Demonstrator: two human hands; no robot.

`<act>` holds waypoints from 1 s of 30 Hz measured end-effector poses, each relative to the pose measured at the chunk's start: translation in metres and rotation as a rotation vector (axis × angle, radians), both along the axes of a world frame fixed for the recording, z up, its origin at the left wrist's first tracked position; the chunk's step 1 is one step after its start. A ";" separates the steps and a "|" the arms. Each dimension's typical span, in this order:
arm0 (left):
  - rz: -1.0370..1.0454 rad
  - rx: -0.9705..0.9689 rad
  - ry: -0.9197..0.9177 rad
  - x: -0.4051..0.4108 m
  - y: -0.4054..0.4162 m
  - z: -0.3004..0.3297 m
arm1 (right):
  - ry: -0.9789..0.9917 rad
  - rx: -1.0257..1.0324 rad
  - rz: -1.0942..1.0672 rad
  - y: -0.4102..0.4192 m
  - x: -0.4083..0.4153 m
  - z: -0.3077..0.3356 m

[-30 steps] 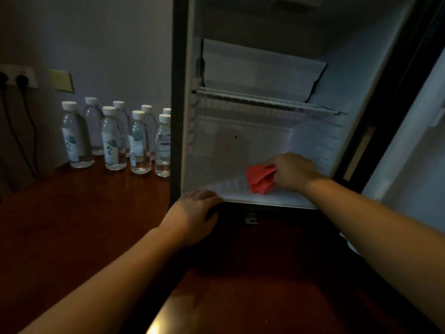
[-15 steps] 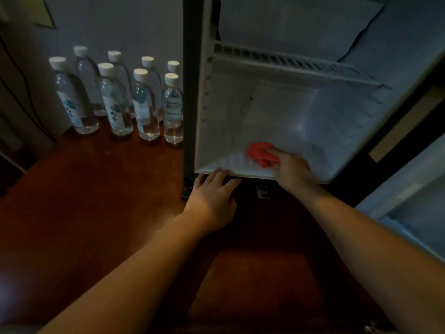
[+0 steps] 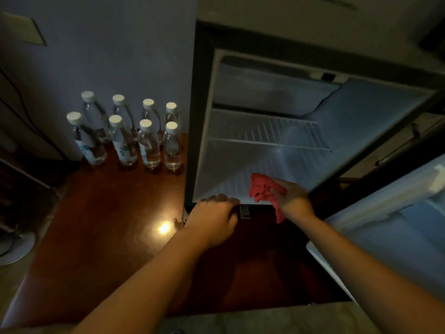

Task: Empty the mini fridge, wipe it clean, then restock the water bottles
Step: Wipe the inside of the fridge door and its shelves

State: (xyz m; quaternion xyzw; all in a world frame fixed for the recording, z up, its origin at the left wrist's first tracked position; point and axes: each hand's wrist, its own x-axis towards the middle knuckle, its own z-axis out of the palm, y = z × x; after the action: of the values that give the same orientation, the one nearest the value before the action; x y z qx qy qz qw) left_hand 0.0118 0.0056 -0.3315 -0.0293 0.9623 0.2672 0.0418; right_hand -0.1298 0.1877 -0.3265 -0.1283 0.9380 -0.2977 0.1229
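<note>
Red cloth [image 3: 261, 189] is bunched in the right hand [image 3: 292, 196], whose fingers are curling round it and pressing it onto the fridge [image 3: 375, 109] floor at the front lip, one corner hanging over the edge. The left hand [image 3: 213, 216] is holding nothing; its curled fingers are resting on the lower front edge of the fridge, just left of the cloth. The fridge is standing open with its wire shelf [image 3: 265, 131] bare. Eight water bottles [image 3: 127, 133] are standing upright in two rows on the wooden floor [image 3: 108, 225], outside the fridge and well to the left of both hands. Wiping looks nearly done. For restocking, the free left hand is the nearer one, with the bottles lying to its left and farther back toward the wall.
</note>
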 end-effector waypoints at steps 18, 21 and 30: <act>0.339 0.602 -0.147 -0.039 0.085 0.109 | -0.769 -1.225 -0.332 0.082 0.042 0.138; 0.399 0.935 -0.245 -0.044 0.107 0.132 | -0.873 -1.313 -0.280 0.099 0.048 0.152; 0.272 1.168 -0.223 -0.057 0.145 0.163 | -0.878 -1.337 -0.173 0.141 0.068 0.180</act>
State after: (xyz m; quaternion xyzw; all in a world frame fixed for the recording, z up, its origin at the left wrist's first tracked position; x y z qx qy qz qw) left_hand -0.0454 0.1507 -0.1685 -0.1520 0.6339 0.7492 0.1171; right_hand -0.0617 0.3288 -0.1464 0.0272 0.4340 -0.8280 0.3540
